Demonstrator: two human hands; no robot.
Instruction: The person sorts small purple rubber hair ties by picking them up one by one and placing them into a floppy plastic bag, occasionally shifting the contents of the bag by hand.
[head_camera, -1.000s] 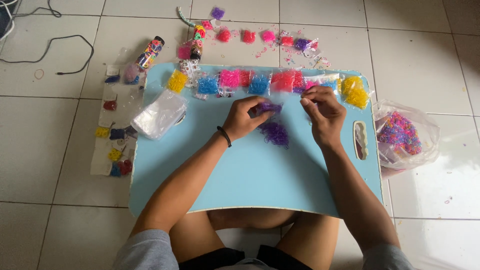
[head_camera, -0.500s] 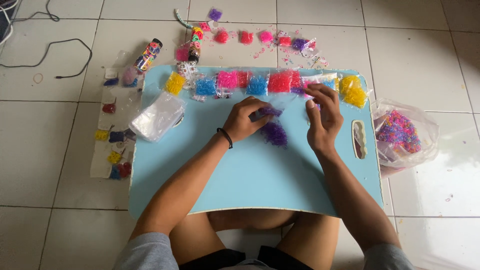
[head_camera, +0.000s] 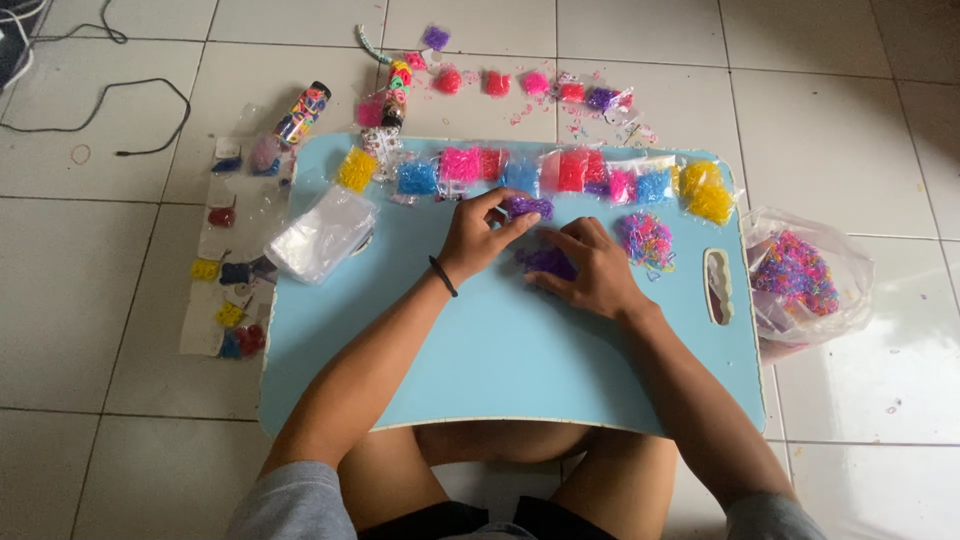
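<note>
A small clear packet of purple bands (head_camera: 527, 206) is pinched in the grip of the left hand (head_camera: 478, 236), just above the loose purple pile (head_camera: 548, 262) on the light blue surface (head_camera: 500, 350). The right hand (head_camera: 592, 272) is laid over that pile, fingers spread, nothing pinched. The packet is best held mouth-open and close to the pile while bands are gathered in small pinches. Beyond the pile, a row of square clear packets is set along the surface's far edge: yellow (head_camera: 356, 168), blue (head_camera: 417, 178), pink (head_camera: 460, 163), red (head_camera: 571, 170). Right of the pile, a multicoloured heap (head_camera: 647, 238) is seen; off the surface, a crumpled clear bag (head_camera: 805, 280).
</note>
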